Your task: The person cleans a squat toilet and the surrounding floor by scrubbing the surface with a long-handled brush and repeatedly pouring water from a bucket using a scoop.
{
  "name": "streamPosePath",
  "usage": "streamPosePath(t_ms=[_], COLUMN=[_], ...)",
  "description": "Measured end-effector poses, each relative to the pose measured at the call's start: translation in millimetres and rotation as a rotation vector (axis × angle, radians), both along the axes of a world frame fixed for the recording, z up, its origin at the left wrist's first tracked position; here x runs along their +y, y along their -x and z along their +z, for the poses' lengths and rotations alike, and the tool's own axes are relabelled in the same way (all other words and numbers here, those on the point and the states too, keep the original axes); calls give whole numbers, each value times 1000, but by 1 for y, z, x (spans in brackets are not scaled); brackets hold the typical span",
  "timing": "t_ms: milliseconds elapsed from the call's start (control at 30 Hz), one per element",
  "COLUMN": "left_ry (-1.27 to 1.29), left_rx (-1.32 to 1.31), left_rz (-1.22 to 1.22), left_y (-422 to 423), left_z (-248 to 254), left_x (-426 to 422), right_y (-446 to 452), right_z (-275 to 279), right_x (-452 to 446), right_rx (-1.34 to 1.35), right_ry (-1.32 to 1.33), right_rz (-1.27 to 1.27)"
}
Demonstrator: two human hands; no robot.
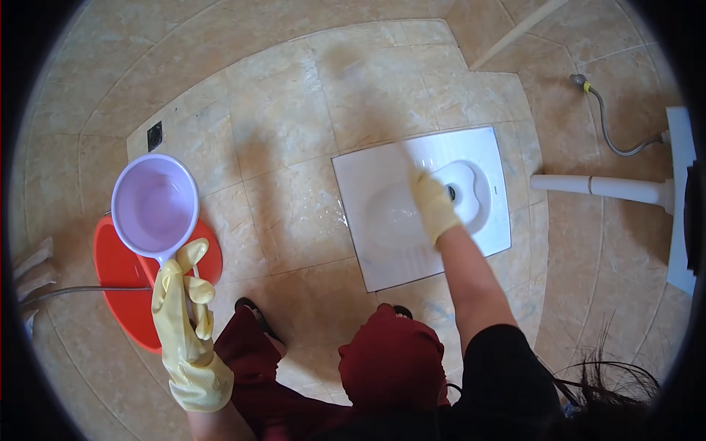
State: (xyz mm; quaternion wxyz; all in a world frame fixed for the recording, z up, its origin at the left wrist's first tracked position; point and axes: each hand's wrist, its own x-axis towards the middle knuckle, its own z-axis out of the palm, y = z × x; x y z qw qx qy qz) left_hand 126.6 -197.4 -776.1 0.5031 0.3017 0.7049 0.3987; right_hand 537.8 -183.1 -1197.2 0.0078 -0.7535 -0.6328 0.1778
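Observation:
My left hand [184, 316], in a pale yellow rubber glove, is closed around the handle of a light purple dipper [156, 206]. The dipper's bowl faces up, over part of a red bucket or basin [121, 268]. My right hand [432, 202], gloved in the same yellow, is over the white squat toilet [401, 264], left of its drain hole. It is blurred by motion and looks closed; a faint brownish streak runs up from it, too smeared to name. Water drops wet the toilet's left edge and the tiles beside it.
A black square floor drain [154, 137] lies at the left. On the right wall are a white pipe [603, 187] and a grey hose [607, 132]. Another hose [81, 289] crosses the red container. My feet and knees are below, on tiled floor [294, 220].

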Motion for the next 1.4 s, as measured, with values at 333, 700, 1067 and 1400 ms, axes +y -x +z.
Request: streamPosePath(t_ms=[333, 700, 1067, 1400], left_ry=[-8, -66, -223, -240], left_rx=[18, 130, -249, -65], left_rz=[36, 91, 380, 455], left_y=[0, 17, 61, 56], left_z=[12, 20, 31, 35], left_x=[-9, -11, -6, -20], right_y=[104, 1, 146, 13], right_z=[112, -11, 105, 85], right_x=[143, 118, -57, -62], right_rx=[922, 350, 216, 902], right_ry=[156, 0, 441, 291], right_rz=[-751, -457, 169, -1040])
